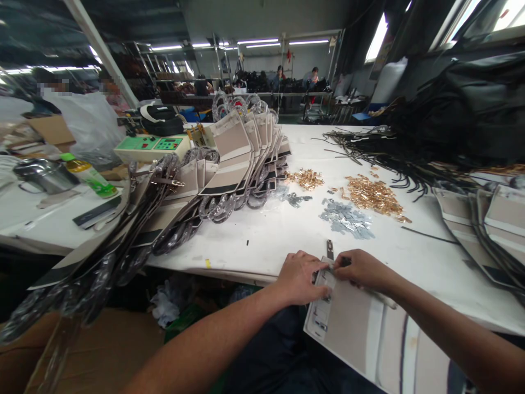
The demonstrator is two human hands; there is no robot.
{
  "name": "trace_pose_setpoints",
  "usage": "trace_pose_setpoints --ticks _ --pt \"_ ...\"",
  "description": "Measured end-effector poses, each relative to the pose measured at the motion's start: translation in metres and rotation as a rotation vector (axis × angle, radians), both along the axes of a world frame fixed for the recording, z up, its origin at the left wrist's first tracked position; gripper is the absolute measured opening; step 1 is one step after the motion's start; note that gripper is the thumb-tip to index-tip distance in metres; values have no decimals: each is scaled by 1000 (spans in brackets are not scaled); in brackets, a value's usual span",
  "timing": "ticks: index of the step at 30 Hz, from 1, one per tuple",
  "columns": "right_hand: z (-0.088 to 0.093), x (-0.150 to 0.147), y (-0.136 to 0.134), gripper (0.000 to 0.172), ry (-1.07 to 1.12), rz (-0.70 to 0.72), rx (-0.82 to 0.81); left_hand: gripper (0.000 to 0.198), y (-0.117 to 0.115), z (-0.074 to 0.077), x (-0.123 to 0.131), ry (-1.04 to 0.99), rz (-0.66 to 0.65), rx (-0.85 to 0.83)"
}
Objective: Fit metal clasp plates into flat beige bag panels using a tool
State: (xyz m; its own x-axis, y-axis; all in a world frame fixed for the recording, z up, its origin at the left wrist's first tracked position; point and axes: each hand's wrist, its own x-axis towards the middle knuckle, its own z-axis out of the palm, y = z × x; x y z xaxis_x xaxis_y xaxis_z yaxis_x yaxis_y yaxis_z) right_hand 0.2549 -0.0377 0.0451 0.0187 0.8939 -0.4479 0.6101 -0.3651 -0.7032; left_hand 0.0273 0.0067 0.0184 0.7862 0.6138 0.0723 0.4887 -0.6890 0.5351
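The left hand (301, 276) and right hand (363, 269), close together, pinch the top edge of the beige panel (361, 328) overhanging the table (266, 235), where holding it flat should keep the metal tab (330, 249) straight.

Beige panel (356, 328) cut off below; left stack (86, 273) blurred.

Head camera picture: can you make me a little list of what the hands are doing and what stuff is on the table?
Left hand: pinches the top edge of the bag panel
Right hand: pinches the same edge, beside the left
Bag panel: beige, hangs over the table near edge
Gold fittings: loose pile, beyond the hands
Silver fittings: pile left of the gold
Bag stack: fanned panels with wrapped handles, far left
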Motion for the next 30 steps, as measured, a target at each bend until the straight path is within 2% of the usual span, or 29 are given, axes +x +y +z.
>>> trace_pose_setpoints --ticks 5,11,19,22,30 --pt "4 -2 2 11 -10 -3 -32 45 -4 -1 6 -47 58 30" --pt "7 -5 -4 12 -121 -10 82 22 -5 -6 20 -66 137 81" --pt "5 -1 -9 19 -88 -18 88 15 0 -5 27 -91 184 56" --pt "5 2 -19 23 -92 3 154 13 1 -2 29 -88 195 19" --pt "-12 -6 -39 24 -291 -39 314 12 5 4 32 -70 220 -59"
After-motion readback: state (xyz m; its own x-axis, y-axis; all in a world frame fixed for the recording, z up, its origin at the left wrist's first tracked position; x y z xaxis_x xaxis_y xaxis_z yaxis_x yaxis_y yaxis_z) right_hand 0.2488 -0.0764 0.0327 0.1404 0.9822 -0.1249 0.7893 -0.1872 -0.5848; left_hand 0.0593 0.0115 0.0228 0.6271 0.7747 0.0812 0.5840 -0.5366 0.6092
